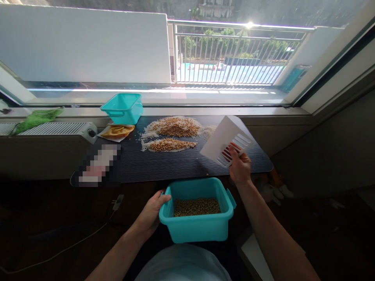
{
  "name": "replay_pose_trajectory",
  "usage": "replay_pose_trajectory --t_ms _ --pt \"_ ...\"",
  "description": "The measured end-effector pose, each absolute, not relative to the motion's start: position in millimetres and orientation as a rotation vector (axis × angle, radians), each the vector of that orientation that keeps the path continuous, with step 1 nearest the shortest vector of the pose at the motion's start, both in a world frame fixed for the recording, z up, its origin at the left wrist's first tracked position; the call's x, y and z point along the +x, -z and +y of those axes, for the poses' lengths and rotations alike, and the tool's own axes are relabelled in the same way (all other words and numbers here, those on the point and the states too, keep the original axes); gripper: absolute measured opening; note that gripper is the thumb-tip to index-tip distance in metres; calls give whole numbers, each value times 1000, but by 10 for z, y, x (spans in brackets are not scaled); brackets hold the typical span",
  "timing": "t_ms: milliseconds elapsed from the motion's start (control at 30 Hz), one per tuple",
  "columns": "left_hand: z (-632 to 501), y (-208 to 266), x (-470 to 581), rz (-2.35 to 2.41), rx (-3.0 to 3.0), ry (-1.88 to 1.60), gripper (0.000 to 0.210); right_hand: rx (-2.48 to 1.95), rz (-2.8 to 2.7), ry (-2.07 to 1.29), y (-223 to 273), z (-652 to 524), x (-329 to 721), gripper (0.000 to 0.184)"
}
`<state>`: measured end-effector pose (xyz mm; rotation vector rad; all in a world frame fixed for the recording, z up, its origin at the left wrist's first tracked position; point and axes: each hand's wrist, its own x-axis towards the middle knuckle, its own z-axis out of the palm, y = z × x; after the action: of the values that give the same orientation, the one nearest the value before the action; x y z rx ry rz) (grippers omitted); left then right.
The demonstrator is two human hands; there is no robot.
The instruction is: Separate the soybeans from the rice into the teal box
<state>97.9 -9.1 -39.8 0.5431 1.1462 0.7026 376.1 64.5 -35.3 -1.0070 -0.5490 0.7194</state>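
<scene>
My left hand (154, 212) grips the left rim of a turquoise plastic bin (195, 228), its thumb over the edge. Small round tan beans (197, 207) cover the bin's bottom. Over the table's right part, my right hand (240, 166) is closed on a white slotted scraper (218, 136), a flat sheet with a row of slots near my fingers. Left of the scraper, a larger pile of yellow beans mixed with white grains (175, 127) lies on the dark table (164, 168). A narrower pile of the same mix (171, 144) lies nearer to me.
A second turquoise bin (124, 109) stands at the table's back left, beside a flat brownish-yellow item on white paper (117, 132). A green cloth (38, 119) lies on the radiator (55, 128). A cable with a plug block (118, 203) hangs below left. A window is behind.
</scene>
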Motion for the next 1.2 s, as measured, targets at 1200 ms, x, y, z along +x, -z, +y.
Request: replay_pose_trajectory --t_ms 1200 --pt "-203 -200 510 1401 722 -920 63 -1088 -309 -845 -257 219 3761 30"
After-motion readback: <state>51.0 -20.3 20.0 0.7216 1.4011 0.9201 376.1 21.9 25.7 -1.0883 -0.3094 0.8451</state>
